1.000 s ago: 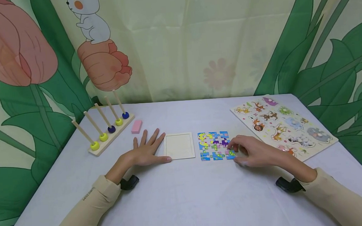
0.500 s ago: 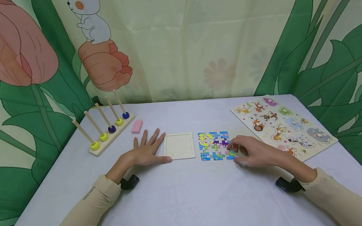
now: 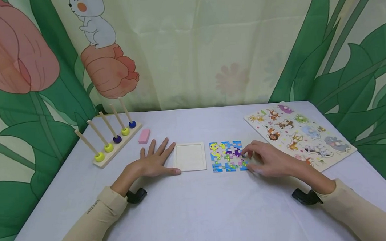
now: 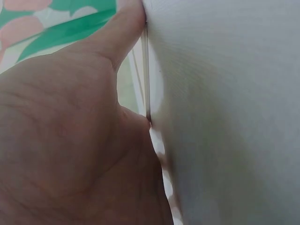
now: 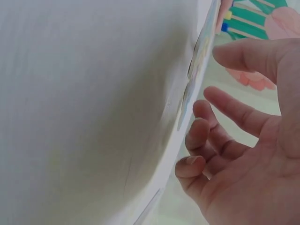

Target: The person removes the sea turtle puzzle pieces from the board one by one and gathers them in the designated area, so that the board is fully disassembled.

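My left hand (image 3: 153,162) lies on the table with its fingers spread, its thumb and index fingertip at the left edge of a pale, shallow square frame (image 3: 190,157). In the left wrist view, the left palm (image 4: 70,136) is beside the frame's thin edge (image 4: 146,75). Right of the frame, small colourful jigsaw pieces (image 3: 226,166) lie flat in rows with narrow gaps. My right hand (image 3: 270,160) is at their right side, fingers loosely bent over the edge pieces. The right wrist view has its thumb (image 5: 248,56) and index finger apart, with nothing visible between them.
A wooden stand with upright pegs and yellow and blue beads (image 3: 117,146) is at the left. Near it lies a pink block (image 3: 144,136). An animal puzzle board (image 3: 298,135) rests at the right, close to the right forearm. A printed curtain (image 3: 176,56) hangs behind the table.
The head view has shifted slightly. My right thumb has moved a little up and inward, towards the jigsaw pieces. The left hand and the frame stay in place.
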Demonstrator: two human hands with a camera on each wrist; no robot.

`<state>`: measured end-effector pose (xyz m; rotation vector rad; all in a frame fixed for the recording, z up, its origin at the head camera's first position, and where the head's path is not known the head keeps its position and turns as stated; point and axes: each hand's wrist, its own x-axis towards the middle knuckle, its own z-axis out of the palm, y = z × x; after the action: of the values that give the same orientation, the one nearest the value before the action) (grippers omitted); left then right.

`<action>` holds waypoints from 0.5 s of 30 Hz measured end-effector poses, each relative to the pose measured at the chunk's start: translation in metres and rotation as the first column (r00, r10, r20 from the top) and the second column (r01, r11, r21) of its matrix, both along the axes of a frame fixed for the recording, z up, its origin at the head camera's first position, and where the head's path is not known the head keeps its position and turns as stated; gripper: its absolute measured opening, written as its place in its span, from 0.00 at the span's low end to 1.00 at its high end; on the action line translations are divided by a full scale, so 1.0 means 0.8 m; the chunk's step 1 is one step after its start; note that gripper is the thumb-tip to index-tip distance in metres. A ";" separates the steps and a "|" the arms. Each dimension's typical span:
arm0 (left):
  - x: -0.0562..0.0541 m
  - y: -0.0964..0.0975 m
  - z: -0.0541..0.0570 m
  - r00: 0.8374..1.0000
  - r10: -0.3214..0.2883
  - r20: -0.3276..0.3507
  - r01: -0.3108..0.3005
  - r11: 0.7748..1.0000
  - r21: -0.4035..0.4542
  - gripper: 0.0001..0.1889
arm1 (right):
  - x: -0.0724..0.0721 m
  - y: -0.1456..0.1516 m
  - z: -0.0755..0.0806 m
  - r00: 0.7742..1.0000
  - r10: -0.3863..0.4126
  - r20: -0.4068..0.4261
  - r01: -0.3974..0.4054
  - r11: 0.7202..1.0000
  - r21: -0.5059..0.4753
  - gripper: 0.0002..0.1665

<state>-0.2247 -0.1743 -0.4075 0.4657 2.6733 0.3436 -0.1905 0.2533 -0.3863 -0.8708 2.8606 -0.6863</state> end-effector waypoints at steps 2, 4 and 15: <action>0.001 0.000 0.001 1.000 -0.002 0.003 0.002 1.000 -0.004 0.63 | 0.000 0.000 0.000 0.999 -0.017 -0.031 0.017 1.000 0.009 0.19; 0.002 0.000 0.002 1.000 -0.005 0.004 0.005 1.000 0.003 0.64 | 0.001 0.000 0.001 0.997 -0.035 -0.069 0.037 0.999 0.023 0.22; 0.006 -0.009 0.014 0.999 0.020 -0.049 -0.017 0.997 0.078 0.53 | -0.007 0.001 0.002 0.978 -0.152 -0.145 0.170 0.978 0.117 0.50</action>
<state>-0.2195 -0.1815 -0.3961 0.4789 2.7213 0.4484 -0.1959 0.2537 -0.3851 -0.6985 3.0821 -0.4645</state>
